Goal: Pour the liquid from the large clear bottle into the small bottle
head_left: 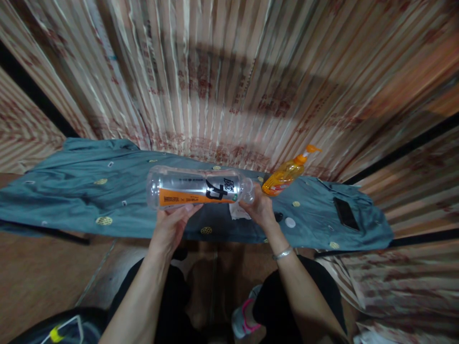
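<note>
A clear plastic drink bottle (193, 187) with a silver and orange label lies sideways in the air above the cloth, its neck to the right. Under its body, my left hand (175, 222) grips it from below with the fingers partly hidden behind. My right hand (261, 208) is closed about the neck end and wears a silver bracelet on the wrist. Just beyond that hand stands an orange pump bottle (285, 177) of yellow liquid. A white paper or tissue (238, 211) shows partly below the drink bottle's neck.
Blue-green patterned cloth (82, 191) covers the narrow table. A dark phone (346, 213) lies at its right end. Nearer my right wrist are a white round cap (290, 222) and a small black object (278, 217). Stacked striped cardboard (215, 86) rises behind the table.
</note>
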{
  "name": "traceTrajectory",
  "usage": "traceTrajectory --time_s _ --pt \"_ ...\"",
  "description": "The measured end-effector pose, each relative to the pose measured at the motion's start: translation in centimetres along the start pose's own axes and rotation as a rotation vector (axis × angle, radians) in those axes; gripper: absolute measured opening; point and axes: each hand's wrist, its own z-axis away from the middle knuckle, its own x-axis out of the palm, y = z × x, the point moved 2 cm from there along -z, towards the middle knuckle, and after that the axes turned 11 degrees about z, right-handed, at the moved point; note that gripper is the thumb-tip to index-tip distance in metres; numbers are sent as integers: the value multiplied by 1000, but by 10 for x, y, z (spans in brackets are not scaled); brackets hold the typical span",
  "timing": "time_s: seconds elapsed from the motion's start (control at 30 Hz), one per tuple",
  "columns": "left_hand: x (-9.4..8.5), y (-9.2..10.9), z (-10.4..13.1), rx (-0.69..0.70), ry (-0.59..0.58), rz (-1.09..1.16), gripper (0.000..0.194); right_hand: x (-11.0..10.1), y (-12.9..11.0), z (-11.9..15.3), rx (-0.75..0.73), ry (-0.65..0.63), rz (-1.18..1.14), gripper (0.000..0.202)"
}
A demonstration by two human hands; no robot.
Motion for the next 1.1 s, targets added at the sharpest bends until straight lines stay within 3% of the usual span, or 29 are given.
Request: traceTrajectory --time_s 0.5,0.8,1.1 --pt "0 2 0 18 19 -12 75 1 2 -1 -14 15 24 48" --pt "0 2 -1 4 -15 -67 47 -1 1 -1 -9 7 42 47" --pt "0 3 0 10 -14 -54 53 -4 1 -1 -13 -2 44 47"
